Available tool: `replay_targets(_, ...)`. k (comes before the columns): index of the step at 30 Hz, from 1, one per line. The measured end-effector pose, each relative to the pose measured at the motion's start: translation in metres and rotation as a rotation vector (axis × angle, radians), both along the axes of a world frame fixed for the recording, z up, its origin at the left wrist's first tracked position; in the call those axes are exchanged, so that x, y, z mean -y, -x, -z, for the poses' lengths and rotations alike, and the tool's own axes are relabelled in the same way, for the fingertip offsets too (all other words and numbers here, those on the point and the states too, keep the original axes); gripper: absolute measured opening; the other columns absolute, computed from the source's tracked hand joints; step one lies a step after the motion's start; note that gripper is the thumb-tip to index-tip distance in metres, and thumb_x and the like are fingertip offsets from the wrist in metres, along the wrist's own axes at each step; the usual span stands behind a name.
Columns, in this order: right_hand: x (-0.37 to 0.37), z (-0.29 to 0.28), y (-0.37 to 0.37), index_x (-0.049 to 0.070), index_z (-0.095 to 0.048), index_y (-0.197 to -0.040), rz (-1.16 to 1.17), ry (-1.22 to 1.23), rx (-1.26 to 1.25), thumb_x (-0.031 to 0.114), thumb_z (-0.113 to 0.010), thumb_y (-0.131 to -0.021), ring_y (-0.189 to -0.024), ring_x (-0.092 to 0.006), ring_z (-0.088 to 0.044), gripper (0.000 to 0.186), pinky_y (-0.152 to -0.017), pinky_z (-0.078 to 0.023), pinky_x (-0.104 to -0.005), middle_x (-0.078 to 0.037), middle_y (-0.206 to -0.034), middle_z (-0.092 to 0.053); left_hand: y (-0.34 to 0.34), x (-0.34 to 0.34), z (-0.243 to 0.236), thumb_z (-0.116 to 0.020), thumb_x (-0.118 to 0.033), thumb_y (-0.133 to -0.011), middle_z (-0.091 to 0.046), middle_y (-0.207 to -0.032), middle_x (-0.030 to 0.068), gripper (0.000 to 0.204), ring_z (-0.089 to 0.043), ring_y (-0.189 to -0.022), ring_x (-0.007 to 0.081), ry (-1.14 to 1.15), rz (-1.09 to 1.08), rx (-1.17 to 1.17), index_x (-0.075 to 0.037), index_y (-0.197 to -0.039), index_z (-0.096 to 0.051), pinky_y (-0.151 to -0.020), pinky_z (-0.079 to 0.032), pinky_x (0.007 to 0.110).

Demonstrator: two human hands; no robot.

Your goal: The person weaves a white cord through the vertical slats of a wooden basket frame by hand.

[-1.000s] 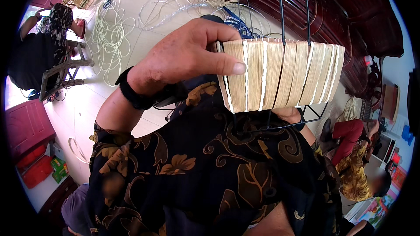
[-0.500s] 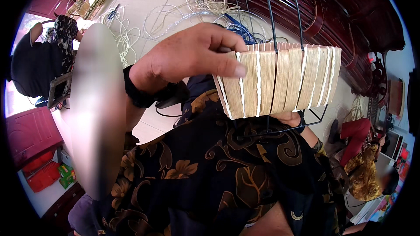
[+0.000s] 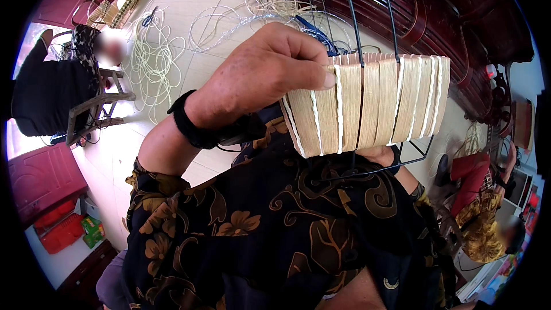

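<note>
A basket (image 3: 379, 109) of pale tan strips, with white twisted cords running down its wall, is held tilted in front of my dark floral clothing. Tall black wire rods (image 3: 351, 8) run up past its far side, and a black wire frame shows below it. My left hand (image 3: 275, 60) is closed on the basket's upper rim, thumb on the outer wall at the top of one white cord, fingertips hidden behind the rim. Under the basket's lower edge, my right hand (image 3: 376, 154) shows only in part; its fingers are hidden behind the wall.
Loose pale cord (image 3: 152, 60) lies on the tiled floor at left, near scissors (image 3: 149, 18) and small woven baskets (image 3: 121, 8). Dark red slatted furniture (image 3: 436, 17) stands at far right. One person (image 3: 51, 89) sits left, another (image 3: 479, 227) right.
My left hand has slid a little to the right along the rim, from one white cord to another. A large blurred pale shape at left is gone. The basket has barely moved.
</note>
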State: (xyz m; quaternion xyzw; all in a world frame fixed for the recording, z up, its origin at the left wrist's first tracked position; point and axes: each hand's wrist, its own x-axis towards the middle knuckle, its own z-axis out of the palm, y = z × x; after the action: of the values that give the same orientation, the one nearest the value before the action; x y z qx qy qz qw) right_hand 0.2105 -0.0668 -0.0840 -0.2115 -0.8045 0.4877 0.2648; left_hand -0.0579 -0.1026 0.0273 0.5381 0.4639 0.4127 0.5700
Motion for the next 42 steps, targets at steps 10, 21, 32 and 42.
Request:
replay_targets(10,-0.004,0.004,0.001,0.008,-0.060,-0.134,-0.027,0.022,0.007,0.015,-0.071,-0.093,-0.118,-0.0230,-0.061,0.043,-0.102,-0.048,-0.0387,-0.011,-0.128,-0.064,0.025,-0.007,0.012,-0.059,-0.024,-0.100,-0.073,-0.093,0.0093,0.033,-0.065,-0.085,0.0139,0.013,0.079,0.096,0.006,-0.103,-0.073,-0.084,-0.049,0.029)
replay_targets(21,-0.005,0.002,0.001,0.008,-0.061,-0.133,-0.040,0.035,0.041,0.015,-0.071,-0.093,-0.116,-0.0226,-0.062,0.042,-0.101,-0.049,-0.0382,-0.010,-0.126,-0.065,0.043,-0.009,0.008,-0.069,-0.024,-0.095,-0.073,-0.083,0.0047,0.027,-0.062,-0.079,0.0109,0.120,0.172,0.136,0.001,-0.095,-0.077,-0.086,-0.045,0.029)
replay_targets(32,-0.003,-0.002,-0.001,0.008,-0.062,-0.132,-0.005,0.039,0.056,0.015,-0.071,-0.094,-0.115,-0.0221,-0.063,0.041,-0.100,-0.049,-0.0377,-0.010,-0.124,-0.066,0.049,-0.007,0.003,-0.066,-0.022,-0.097,-0.062,-0.071,-0.0008,0.026,-0.052,-0.068,0.0073,-0.051,0.273,-0.116,0.001,-0.087,-0.072,-0.067,-0.042,0.025)
replay_targets(42,-0.003,-0.007,0.004,0.008,-0.062,-0.132,-0.007,0.009,-0.024,0.015,-0.071,-0.094,-0.113,-0.0217,-0.064,0.039,-0.099,-0.050,-0.0373,-0.010,-0.123,-0.067,0.042,0.006,-0.006,-0.066,-0.018,-0.097,-0.071,-0.089,0.0036,0.025,-0.056,-0.076,0.0088,0.101,0.252,-0.184,0.006,-0.101,-0.072,-0.072,-0.047,0.025)
